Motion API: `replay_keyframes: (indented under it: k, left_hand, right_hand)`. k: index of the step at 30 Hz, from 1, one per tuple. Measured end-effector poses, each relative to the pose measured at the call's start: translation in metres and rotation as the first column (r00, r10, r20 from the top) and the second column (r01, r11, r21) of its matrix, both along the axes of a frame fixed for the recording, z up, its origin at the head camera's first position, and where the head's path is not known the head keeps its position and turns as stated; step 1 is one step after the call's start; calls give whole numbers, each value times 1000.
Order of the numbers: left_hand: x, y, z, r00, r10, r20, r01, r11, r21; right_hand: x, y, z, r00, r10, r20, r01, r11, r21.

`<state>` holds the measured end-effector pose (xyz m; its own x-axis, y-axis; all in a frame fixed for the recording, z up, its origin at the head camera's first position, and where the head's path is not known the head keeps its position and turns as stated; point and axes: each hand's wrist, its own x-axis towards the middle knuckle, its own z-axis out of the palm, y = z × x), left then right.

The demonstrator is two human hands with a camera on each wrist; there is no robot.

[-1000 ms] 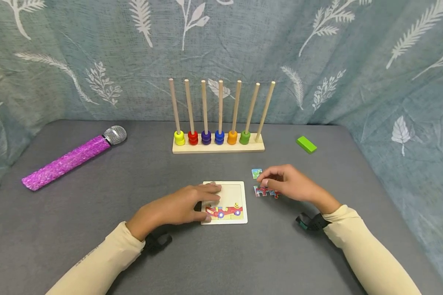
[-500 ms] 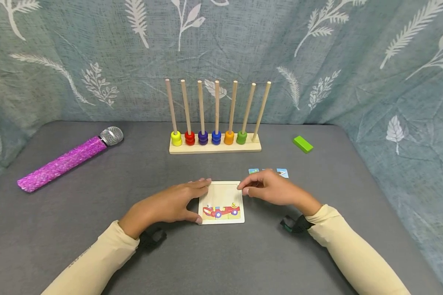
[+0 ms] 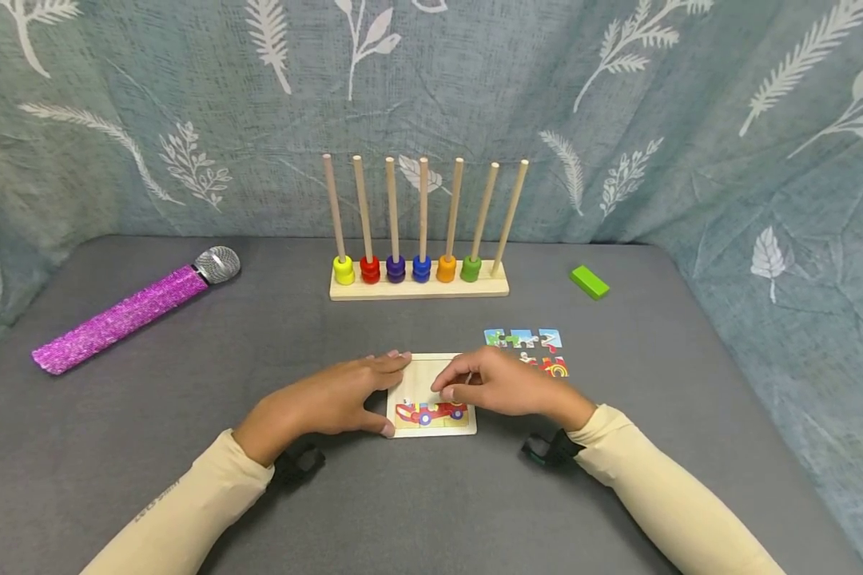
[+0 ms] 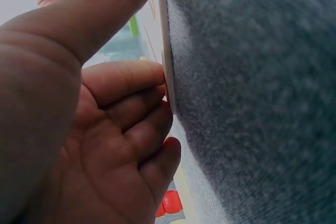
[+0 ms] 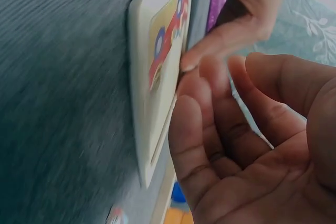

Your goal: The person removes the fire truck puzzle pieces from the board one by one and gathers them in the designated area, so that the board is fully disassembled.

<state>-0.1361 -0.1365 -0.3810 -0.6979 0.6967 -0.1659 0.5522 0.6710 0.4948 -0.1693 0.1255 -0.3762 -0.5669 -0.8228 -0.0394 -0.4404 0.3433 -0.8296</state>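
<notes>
A square wooden puzzle tray (image 3: 431, 432) lies on the grey table with a red car picture (image 3: 431, 413) fitted along its lower part. My left hand (image 3: 331, 395) steadies the tray's left side, thumb at the near corner and fingertips at the far one. Over the right half of the tray is my right hand (image 3: 507, 382), thumb and fingertips brought together. They pinch a puzzle piece, largely hidden by the fingers; only a thin pale edge shows among them in the right wrist view. Loose puzzle pieces (image 3: 523, 339) lie right of the tray, partly covered by the right hand.
Behind the tray stands a wooden peg rack (image 3: 417, 292) with coloured rings at the base of its rods. A microphone with a glittery purple handle (image 3: 125, 318) lies at the left. At the back right is a green block (image 3: 590, 282). A patterned curtain (image 3: 431, 104) hangs behind.
My right hand has moved left from the loose pieces to over the tray, uncovering several of them. My left fingers have drawn back from over the tray to its left edge.
</notes>
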Motion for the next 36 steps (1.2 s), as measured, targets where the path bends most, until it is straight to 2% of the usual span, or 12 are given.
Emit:
replay_keyframes:
  k: [7, 13, 19, 32, 36]
  left_hand:
    - [1, -1, -1, 1000, 4, 8, -4, 1000, 11]
    - [2, -3, -1, 1000, 5, 20, -5, 1000, 27]
    - [2, -3, 0, 1000, 3, 31, -4, 999, 33]
    - [1, -3, 1, 999, 9, 31, -10, 1000, 25]
    - [1, -3, 0, 1000, 2, 26, -3, 999, 38]
  right_hand:
    - [3, -17, -5, 999, 43, -33, -43, 999, -15]
    - [7, -23, -4, 999, 34, -15, -35, 999, -29]
    - [7, -26, -5, 999, 18, -30, -19, 999, -29]
    - [5, -26, -3, 998, 32, 53, -33, 999, 15]
    - [6, -26, -2, 998, 31, 54, -33, 999, 23]
